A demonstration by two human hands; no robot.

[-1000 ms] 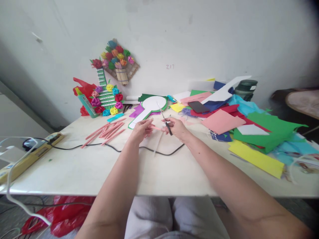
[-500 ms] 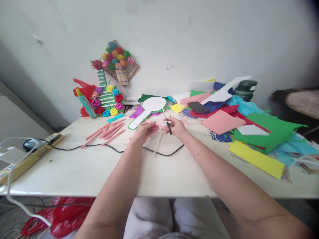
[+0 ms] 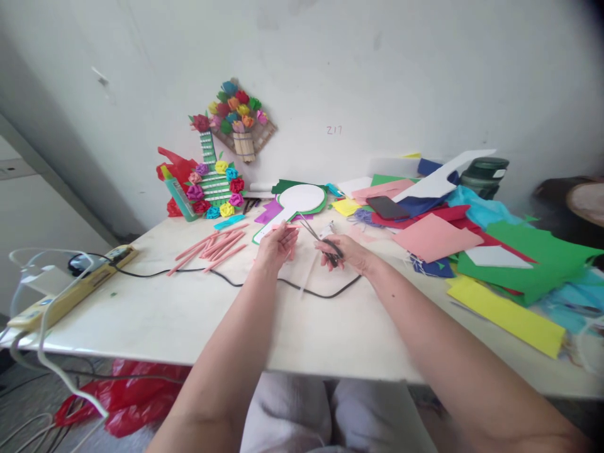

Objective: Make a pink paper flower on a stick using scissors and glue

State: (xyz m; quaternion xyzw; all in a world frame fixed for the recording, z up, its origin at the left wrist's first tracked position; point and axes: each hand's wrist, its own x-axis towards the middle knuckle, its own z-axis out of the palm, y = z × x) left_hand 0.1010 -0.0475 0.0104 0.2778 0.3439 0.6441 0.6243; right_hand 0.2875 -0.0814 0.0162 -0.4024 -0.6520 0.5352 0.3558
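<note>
My right hand [image 3: 340,251] is closed around the dark handles of a pair of scissors [image 3: 309,228]; the blades point away and to the left. Pinched in my left hand [image 3: 279,244] is a thin pink paper piece [image 3: 291,226], mostly hidden by the fingers. The scissor tips are close to my left fingers, apart from them. Beyond my hands lies a white paddle-shaped cutout [image 3: 302,197] on a green backing. To the left, several rolled pink paper sticks [image 3: 221,245] form a loose pile. A pale thin strip [image 3: 309,274] lies on the table below my hands.
A black cable [image 3: 330,294] crosses the table from a power strip [image 3: 75,292]. At the left back stand a glue bottle [image 3: 179,196] and a flower-covered guitar shape [image 3: 213,173]. Coloured sheets [image 3: 533,251], a phone [image 3: 387,207] and a dark green container [image 3: 484,176] crowd the right.
My hands have drawn apart. The scissors have swung from pointing away to slanting left, with the blades nearer my left hand. The whole view has shifted slightly.
</note>
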